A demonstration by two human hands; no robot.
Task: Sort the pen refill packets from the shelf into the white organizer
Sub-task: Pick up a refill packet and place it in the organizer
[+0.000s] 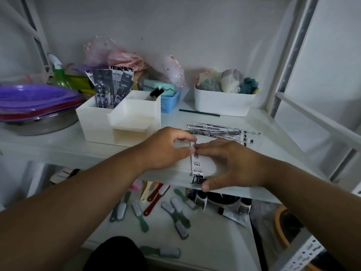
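Note:
A narrow white pen refill packet (196, 163) stands on end at the shelf's front edge, held between both hands. My left hand (166, 148) pinches its upper part from the left. My right hand (228, 163) grips it from the right, fingertips near the top and thumb at its lower end. Several more refill packets (218, 132) lie fanned on the shelf (68, 139) just behind my hands. The white organizer (117, 118) stands to the left, with several dark packets (111, 85) upright in its back left compartment.
A white bin (224, 102) of sponges and a dark stick (199, 112) sit at the back right. A blue basket (169, 101) stands behind the organizer. Purple bowls (35, 100) stack at the left. Brushes (156, 208) litter the lower shelf.

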